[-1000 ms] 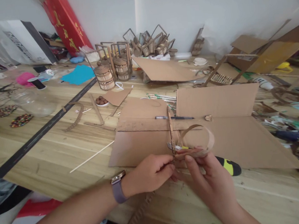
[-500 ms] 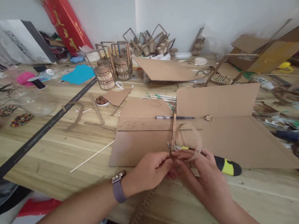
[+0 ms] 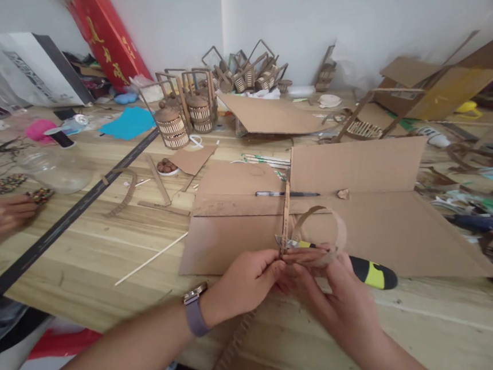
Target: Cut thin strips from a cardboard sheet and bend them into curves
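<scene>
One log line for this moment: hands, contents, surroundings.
left hand: pinching upright strip | right hand: holding curled strip | beyond: black-yellow tool, pen on cardboard | far left: co-worker's hand at beads

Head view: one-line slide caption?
Left hand and right hand pinch thin brown strips over a wooden table, black-and-yellow cutter close by, lidded baskets farther back.

Craft workshop, evidently. Wooden worktable is spanning the frame; cardboard sheets are covering its middle, a utility knife lying lower right of centre. Lidded baskets are standing upper centre, handled baskets piling behind. Offcuts are crowding the right edge.
</scene>
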### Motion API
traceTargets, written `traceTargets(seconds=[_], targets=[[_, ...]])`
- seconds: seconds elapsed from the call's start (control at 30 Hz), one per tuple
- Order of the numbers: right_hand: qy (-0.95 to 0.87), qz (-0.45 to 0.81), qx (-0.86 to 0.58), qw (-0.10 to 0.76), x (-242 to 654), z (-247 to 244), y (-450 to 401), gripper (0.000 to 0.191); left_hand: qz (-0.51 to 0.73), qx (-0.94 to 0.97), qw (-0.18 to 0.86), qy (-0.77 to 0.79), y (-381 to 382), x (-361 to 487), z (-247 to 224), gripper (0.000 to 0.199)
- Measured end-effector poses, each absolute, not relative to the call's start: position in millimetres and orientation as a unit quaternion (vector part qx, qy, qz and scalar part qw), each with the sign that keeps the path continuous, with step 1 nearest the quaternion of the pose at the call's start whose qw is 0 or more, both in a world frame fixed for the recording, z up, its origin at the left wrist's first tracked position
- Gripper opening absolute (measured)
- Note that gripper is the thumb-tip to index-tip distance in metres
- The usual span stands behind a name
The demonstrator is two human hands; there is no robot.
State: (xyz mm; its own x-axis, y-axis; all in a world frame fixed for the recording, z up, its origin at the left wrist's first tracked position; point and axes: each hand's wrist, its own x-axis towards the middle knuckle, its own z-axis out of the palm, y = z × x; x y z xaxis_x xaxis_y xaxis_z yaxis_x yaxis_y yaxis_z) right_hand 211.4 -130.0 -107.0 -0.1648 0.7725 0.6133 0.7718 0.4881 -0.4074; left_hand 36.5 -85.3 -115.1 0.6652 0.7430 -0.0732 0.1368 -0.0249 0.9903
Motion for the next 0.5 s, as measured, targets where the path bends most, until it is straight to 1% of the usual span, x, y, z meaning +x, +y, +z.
traceTargets(seconds=[0.17,0.37,0.5], targets=[[-0.786,-0.023,-0.494,0.37,212.9,-114.5,-128.3,0.004,0.236,0.679,0.599,0.352,-84.8,35.9,-115.5,0.038],[-0.788,-0.03,-0.485,0.378,214.7,-111.4,-128.1,0.007,0.233,0.672,0.617,0.336,-86.5,35.6,-115.9,0.039],[-0.774,-0.034,-0.504,0.382,215.6,-106.2,-128.7,0.008,0.225,0.668,0.626,0.335,-87.8,35.9,-113.8,0.036]])
